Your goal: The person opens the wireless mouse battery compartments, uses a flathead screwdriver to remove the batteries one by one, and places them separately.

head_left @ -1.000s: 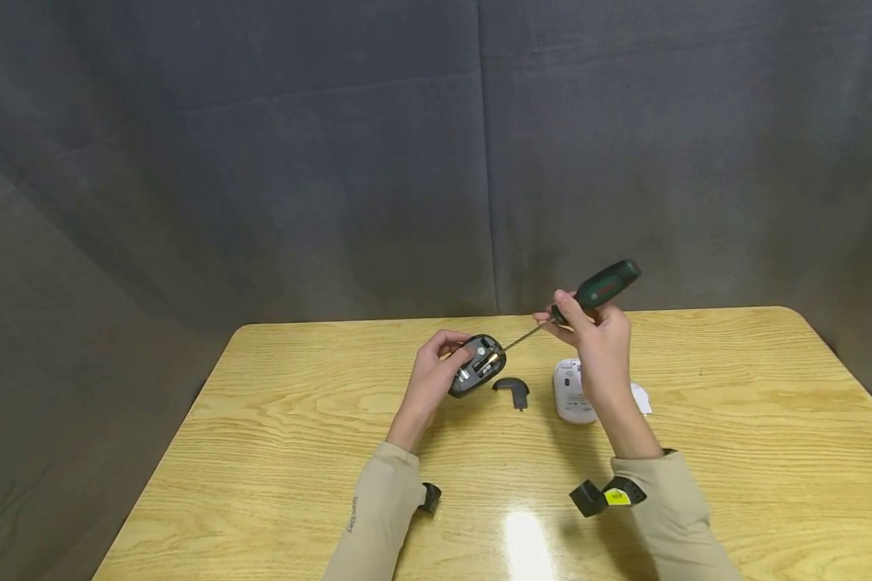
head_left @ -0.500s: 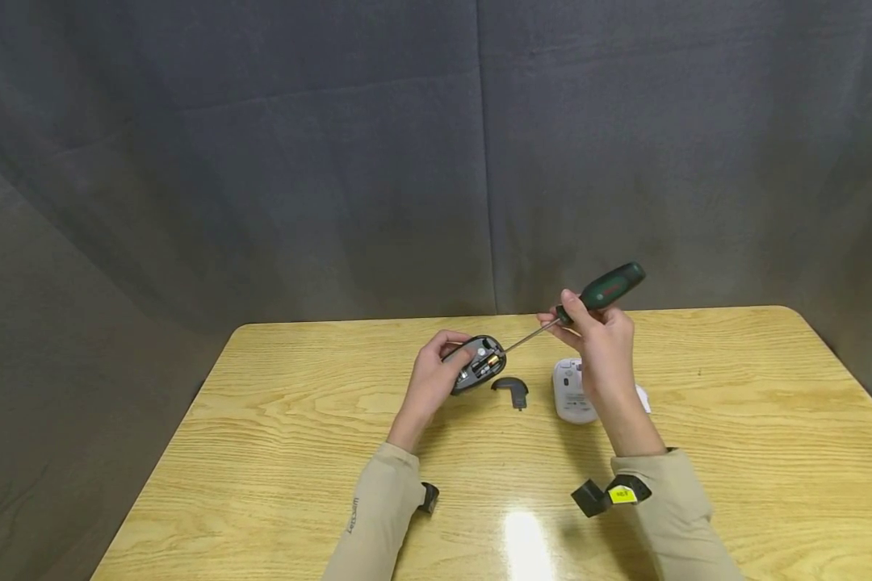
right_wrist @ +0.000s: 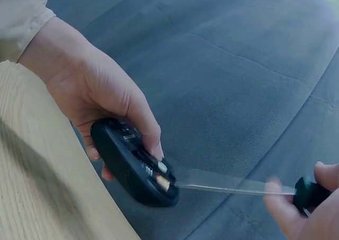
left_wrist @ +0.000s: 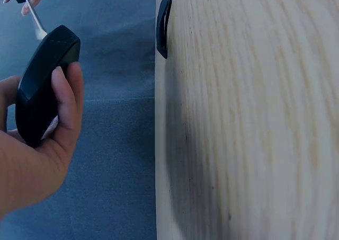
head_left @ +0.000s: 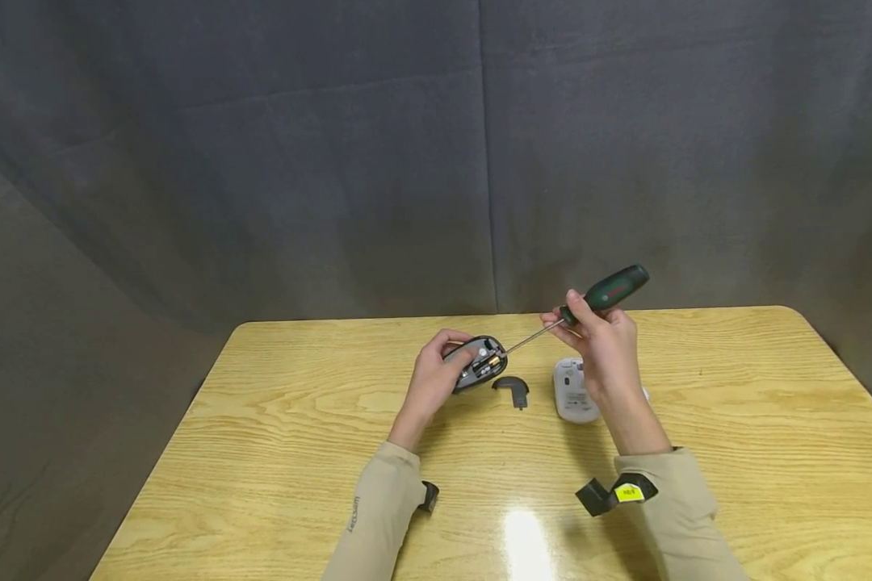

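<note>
In the head view my left hand (head_left: 430, 375) holds a black computer mouse (head_left: 472, 378) above the table, underside up, thumb across its base. The right wrist view shows its battery bay uncovered, with a gold-ended battery (right_wrist: 163, 183) inside. My right hand (head_left: 610, 351) grips a screwdriver (head_left: 616, 287) by its dark green handle, thumb near the collar. The long thin shaft (right_wrist: 233, 189) slants down to the mouse, its tip right at the end of the bay beside the battery. On the table below lies the black battery cover (head_left: 514, 390), curved with a tab.
A white mouse (head_left: 574, 397) lies underside up on the wooden table (head_left: 298, 452), partly behind my right hand. Just a sliver of a white piece (head_left: 646, 394) shows past the right wrist. A dark cloth (head_left: 334, 202) hangs behind the table's far edge.
My right hand and the screwdriver have shifted slightly right, the tip staying at the mouse. The black mouse has tipped a little in my left hand, which otherwise stays put.
</note>
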Demonstrator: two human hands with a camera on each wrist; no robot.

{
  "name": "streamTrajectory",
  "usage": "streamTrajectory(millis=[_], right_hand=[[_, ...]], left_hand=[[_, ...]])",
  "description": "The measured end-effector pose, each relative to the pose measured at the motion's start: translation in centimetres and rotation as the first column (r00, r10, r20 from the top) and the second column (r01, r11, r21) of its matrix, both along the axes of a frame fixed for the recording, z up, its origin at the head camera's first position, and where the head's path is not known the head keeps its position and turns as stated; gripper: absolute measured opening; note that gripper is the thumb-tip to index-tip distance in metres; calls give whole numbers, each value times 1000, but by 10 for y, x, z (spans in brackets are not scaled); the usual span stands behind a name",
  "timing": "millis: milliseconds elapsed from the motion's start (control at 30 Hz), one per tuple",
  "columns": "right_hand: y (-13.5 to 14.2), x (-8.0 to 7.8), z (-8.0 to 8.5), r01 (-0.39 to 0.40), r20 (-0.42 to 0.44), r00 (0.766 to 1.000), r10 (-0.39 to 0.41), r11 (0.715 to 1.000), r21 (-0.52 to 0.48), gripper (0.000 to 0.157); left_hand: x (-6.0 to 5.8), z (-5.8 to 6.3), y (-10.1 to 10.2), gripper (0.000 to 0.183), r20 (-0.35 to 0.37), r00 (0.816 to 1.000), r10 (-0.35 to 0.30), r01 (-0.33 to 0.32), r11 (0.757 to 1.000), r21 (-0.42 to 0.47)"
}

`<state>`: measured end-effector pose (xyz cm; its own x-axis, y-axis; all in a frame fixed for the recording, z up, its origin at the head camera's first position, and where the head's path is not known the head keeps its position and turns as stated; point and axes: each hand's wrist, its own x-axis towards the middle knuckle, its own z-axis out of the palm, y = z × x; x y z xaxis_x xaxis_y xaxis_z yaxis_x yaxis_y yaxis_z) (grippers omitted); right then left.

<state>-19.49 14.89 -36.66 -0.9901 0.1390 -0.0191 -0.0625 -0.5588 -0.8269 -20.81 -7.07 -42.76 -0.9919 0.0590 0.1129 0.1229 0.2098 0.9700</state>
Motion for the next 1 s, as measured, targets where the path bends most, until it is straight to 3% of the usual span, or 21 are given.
streamTrajectory(millis=[133,233,400,733,1000], right_hand=[[-6,2,3,-44,6,999,44,999,11,24],[-11,4,4,31,-69,997,-20,986,164,21],[-12,4,1,151,-187,977,-106,958,244,17],[-21,3,-6,266,-355,927,-121,880,393,17],[-23,5,-6,284,-370,921,-119,857,431,16]], left_hand=[[-1,-3,2,25,-8,1000,-3,3,999,-40],[-1,-2,3,27,25,1000,-13,13,1000,-9],[0,-1,3,28,61,998,20,-23,999,37],[0,0,3,28,57,997,42,-46,997,55],[1,2,4,29,66,997,42,-46,997,66]])
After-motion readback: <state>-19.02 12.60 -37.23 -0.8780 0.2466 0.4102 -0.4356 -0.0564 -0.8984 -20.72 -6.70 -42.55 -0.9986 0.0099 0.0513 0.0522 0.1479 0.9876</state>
